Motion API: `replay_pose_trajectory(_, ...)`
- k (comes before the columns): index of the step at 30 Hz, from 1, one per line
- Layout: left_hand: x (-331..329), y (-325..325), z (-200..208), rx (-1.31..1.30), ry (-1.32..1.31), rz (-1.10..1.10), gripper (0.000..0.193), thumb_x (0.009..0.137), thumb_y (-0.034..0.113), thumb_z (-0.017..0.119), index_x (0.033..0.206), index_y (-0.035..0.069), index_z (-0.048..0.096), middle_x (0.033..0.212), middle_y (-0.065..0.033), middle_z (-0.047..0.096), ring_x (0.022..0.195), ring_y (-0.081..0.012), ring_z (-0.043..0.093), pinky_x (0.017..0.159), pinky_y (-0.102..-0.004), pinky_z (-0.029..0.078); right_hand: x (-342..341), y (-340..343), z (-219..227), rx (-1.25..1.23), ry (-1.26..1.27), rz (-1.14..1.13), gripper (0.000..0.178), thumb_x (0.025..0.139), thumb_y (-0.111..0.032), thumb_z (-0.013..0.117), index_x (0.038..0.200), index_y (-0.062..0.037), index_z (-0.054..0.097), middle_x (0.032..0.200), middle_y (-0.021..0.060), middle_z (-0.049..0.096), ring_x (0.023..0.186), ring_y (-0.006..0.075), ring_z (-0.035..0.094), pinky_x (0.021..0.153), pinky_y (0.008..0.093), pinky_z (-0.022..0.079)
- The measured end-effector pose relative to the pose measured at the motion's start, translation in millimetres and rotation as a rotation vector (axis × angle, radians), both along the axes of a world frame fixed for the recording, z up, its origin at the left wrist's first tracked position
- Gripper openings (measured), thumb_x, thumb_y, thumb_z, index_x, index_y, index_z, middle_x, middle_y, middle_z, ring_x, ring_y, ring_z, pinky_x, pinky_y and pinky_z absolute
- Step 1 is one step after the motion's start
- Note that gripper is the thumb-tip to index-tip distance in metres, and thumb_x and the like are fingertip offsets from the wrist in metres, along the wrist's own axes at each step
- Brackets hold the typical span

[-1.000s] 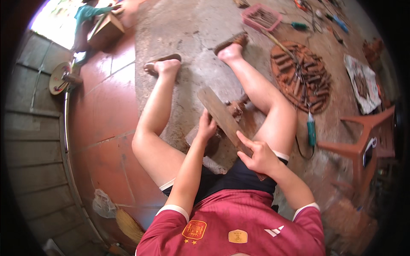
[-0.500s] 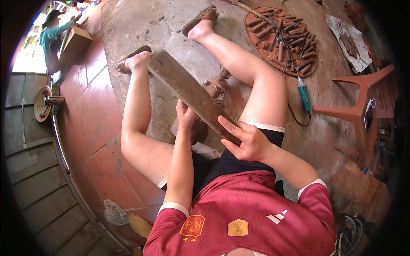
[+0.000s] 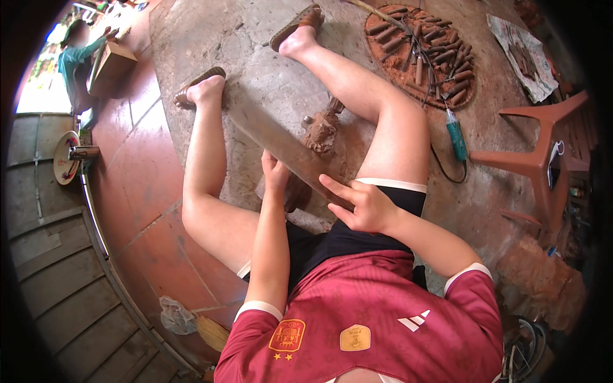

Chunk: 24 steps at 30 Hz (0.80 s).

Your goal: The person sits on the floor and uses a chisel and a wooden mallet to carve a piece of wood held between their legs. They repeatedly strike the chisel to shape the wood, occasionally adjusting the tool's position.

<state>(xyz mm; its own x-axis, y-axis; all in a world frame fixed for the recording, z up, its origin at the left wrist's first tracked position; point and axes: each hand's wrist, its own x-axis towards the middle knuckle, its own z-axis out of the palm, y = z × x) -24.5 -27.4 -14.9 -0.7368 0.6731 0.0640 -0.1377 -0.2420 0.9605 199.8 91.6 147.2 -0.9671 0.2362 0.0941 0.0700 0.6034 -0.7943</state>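
Observation:
My right hand (image 3: 367,207) is closed round the near end of a long, flat wooden bat (image 3: 281,140), its index finger stretched along the side. The bat slants away to the far left, and its far end is smeared by motion. Beneath it, my left hand (image 3: 275,173) is closed, thumb up; the bat and the hand itself hide whatever it grips. A carved brown wooden piece (image 3: 321,133) lies on the floor between my legs, just beyond the bat. Close to my left hand, a dark brown wooden block (image 3: 297,193) shows in part under the bat.
At the far right, a round tray (image 3: 474,96) holds many wooden-handled tools in reddish dust. A teal power tool (image 3: 456,142) with a cord lies near my right knee, beside an orange plastic chair (image 3: 543,137). Another person (image 3: 78,60) works at a wooden box (image 3: 113,69), far left.
The bat's far end has dropped slightly and become blurred. My right hand has shifted a little to the left; my left hand has hardly moved. The other person's hands have moved over the box.

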Motion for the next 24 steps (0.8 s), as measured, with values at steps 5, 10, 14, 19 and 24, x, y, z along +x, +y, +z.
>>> replay_pose_trajectory(5,3,10,10,-0.013,0.034,0.122,0.024,0.091,0.002,0.06,0.114,-0.001,0.057,0.107,-0.0051,0.065,0.098,-0.0149,0.062,0.087,-0.0295,0.049,-7,8,40,-0.079,-0.015,-0.029,0.07,0.082,-0.014,0.07,0.146,-0.0143,0.043,0.065,0.0186,0.056,0.058,0.0335,0.059,0.058,0.0395,0.051)
replay_pose_trajectory(10,1,5,11,-0.166,0.185,0.003,0.023,0.089,-0.002,0.061,0.111,0.0,0.057,0.105,-0.0054,0.066,0.094,-0.0145,0.062,0.085,-0.0294,0.049,-15,11,32,0.063,-0.003,0.014,0.069,0.08,-0.012,0.071,0.144,-0.0104,0.046,0.068,0.023,0.06,0.059,0.0348,0.062,0.059,0.0396,0.052)
replay_pose_trajectory(14,2,-5,4,-0.193,0.147,0.073,0.023,0.087,-0.003,0.063,0.109,0.0,0.057,0.102,-0.0056,0.066,0.094,-0.0144,0.062,0.084,-0.0297,0.05,-25,30,75,-0.042,-0.324,0.127,0.064,0.079,-0.014,0.068,0.14,-0.0078,0.05,0.065,0.0262,0.062,0.058,0.0367,0.065,0.06,0.0412,0.053)
replay_pose_trajectory(19,9,11,24,-0.221,0.38,0.058,0.024,0.086,-0.001,0.063,0.109,0.0,0.057,0.103,-0.0058,0.066,0.095,-0.015,0.062,0.084,-0.0298,0.049,-26,13,43,0.076,0.068,0.002,0.073,0.081,-0.02,0.071,0.147,-0.0134,0.041,0.065,0.0193,0.057,0.056,0.037,0.059,0.058,0.0438,0.052)
replay_pose_trajectory(24,13,12,14,-0.07,0.057,0.154,0.015,0.089,0.0,0.061,0.103,0.002,0.058,0.091,-0.0011,0.063,0.083,-0.0112,0.058,0.074,-0.0269,0.048,-32,28,71,-0.006,-0.35,0.102,0.074,0.083,-0.025,0.066,0.148,-0.0103,0.036,0.063,0.0281,0.061,0.059,0.0417,0.064,0.062,0.0478,0.054)
